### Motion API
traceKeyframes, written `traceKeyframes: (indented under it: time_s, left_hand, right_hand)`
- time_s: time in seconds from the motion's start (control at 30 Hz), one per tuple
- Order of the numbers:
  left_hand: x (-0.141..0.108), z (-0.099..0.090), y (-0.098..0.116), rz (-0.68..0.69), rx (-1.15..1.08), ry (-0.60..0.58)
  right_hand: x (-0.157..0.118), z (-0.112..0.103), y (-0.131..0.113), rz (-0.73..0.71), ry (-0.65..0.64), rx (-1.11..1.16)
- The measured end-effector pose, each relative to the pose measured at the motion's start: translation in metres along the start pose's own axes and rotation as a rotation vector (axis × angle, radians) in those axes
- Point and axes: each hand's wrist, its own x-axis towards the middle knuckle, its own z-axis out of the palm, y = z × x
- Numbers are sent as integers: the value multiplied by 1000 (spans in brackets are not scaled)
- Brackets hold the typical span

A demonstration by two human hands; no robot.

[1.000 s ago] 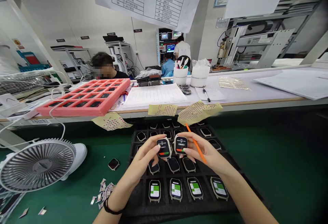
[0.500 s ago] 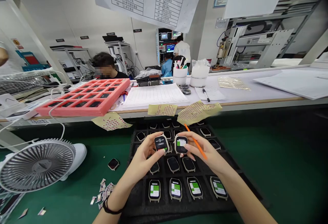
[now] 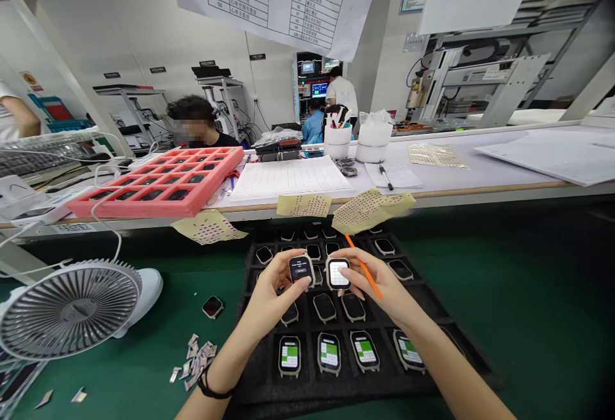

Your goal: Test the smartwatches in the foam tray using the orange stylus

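My left hand (image 3: 273, 295) grips a square black smartwatch (image 3: 302, 270), its lit screen showing small white text on black. My right hand (image 3: 379, 285) pinches a second smartwatch (image 3: 337, 273) with a bright white screen, and an orange stylus (image 3: 366, 277) lies between its fingers. Both hands hover over a black foam tray (image 3: 250, 369) with rows of watches. Several in the front row (image 3: 329, 353) show green screens, while those beneath my hands (image 3: 325, 307) are dark. My fingers partly hide the held watches.
A white desk fan (image 3: 70, 310) stands left of the tray, beside a loose watch (image 3: 212, 307) and paper scraps (image 3: 196, 359). Yellow dotted sheets (image 3: 303, 205) lie along the bench edge. Beyond them are a pink tray (image 3: 158, 180) and a paper form (image 3: 291, 177). A co-worker (image 3: 196, 122) sits behind.
Both watch screens have changed: the left now shows text, and the right has gone from green to white. Both hands have drawn slightly closer to me. A person's arm has come into view at far left.
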Motion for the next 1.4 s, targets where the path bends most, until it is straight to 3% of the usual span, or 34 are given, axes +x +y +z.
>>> traceKeyframes:
  time_s: [0.17, 0.53, 0.77, 0.9, 1.13, 1.4]
  left_hand:
    - [2, 1, -1, 12, -54, 17]
    - [2, 0, 3, -33, 44, 81]
    - [2, -1, 1, -26, -38, -48]
    - [2, 0, 1, -46, -51, -82]
    - [4, 1, 1, -47, -12, 27]
    - [3, 2, 5, -53, -4, 45]
  right_hand:
    - [0, 0, 0, -4, 18, 9]
    - [2, 2, 3, 17, 54, -8]
    - [2, -7, 5, 43, -138, 30]
    - [3, -12, 11, 13, -177, 31]
    - [1, -5, 2, 42, -27, -10]
    - [2, -3, 1, 30, -26, -18]
